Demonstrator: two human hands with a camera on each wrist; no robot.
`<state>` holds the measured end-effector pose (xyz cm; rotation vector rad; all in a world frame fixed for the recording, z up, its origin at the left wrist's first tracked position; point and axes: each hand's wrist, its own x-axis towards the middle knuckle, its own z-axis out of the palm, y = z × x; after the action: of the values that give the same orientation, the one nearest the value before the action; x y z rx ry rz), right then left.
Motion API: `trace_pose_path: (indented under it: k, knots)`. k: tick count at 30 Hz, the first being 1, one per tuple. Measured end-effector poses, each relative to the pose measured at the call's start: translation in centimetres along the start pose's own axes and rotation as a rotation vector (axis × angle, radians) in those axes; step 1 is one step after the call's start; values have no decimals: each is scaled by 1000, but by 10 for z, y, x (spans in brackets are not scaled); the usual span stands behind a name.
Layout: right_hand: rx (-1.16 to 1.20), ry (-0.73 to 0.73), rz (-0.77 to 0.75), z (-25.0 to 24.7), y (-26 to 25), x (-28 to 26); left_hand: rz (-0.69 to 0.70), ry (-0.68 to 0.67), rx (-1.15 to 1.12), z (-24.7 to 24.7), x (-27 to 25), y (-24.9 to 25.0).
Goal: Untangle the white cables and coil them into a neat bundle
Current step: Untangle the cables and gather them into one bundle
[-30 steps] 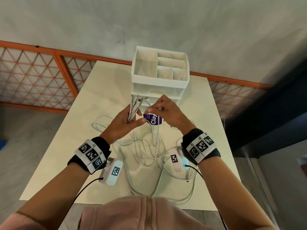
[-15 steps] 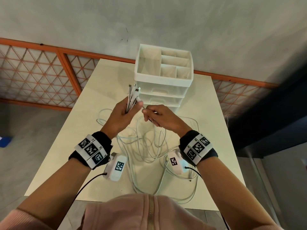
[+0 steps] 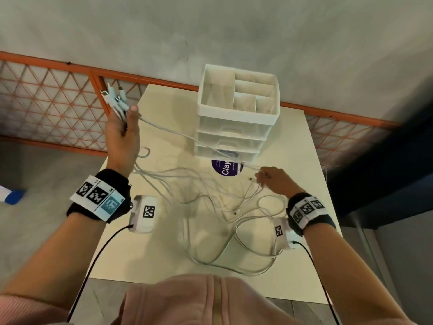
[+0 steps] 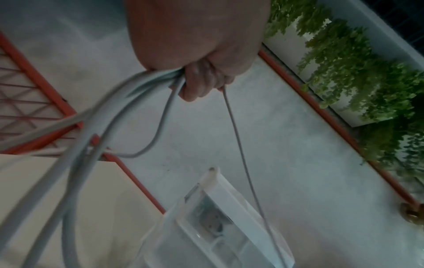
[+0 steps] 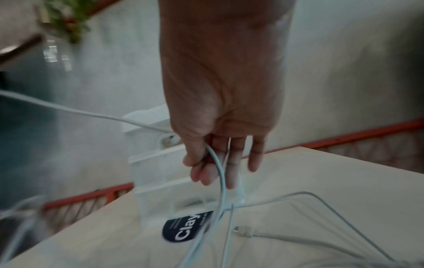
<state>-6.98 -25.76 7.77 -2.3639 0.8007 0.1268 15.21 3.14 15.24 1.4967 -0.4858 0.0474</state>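
the white cables (image 3: 210,198) lie in messy loops on the table (image 3: 302,146). the left hand (image 3: 121,134) is up high, fingers curled tight around their plug ends. the right hand (image 3: 273,181) pinches one cable near the drawer box (image 3: 236,127).

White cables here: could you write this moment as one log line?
left hand: raised, grips connector ends of thin white cables | right hand: pinches one strand low | rest: tangled on beige table
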Motion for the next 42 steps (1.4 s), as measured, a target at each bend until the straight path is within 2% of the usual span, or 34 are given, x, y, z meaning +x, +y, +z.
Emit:
trace_pose_path:
  k: [5, 10, 13, 17, 19, 21, 24, 29, 31, 35, 37, 40, 42]
  knots:
    - [-6, 94, 147, -26, 20, 0, 79, 41, 159, -3, -8, -12]
    - [14, 303, 83, -43, 20, -12, 129, 41, 235, 0, -10, -12]
    - [10, 307, 51, -43, 24, -14, 111, 33, 245, 3, -11, -15]
    - [5, 339, 66, -39, 32, -19, 156, -43, 313, 0, -12, -16]
    - [24, 339, 83, -38, 34, -20, 106, -83, 331, -4, -8, -17]
    - [150, 274, 115, -39, 34, -21, 45, -114, 284, -8, -6, -17]
    - [305, 210, 126, -40, 34, -21, 27, -121, 282, -13, -7, -21]
    - [128, 299, 152, -42, 27, -23, -71, -105, 216, -14, -6, -30]
    - [101, 259, 172, -38, 29, -22, -42, -110, 230, -9, -8, -26]
    - [18, 0, 133, -25, 29, -16, 16, -197, 347, 1, -16, -14]
    - [114, -124, 38, -19, 6, -15, 24, -291, 374, 11, -22, -9]
    - [303, -174, -149, -12, -52, -15, 2, -425, 328, 39, -37, -2]
    - [397, -256, -252, -9, -89, -16, -22, -479, 322, 57, -47, 4]
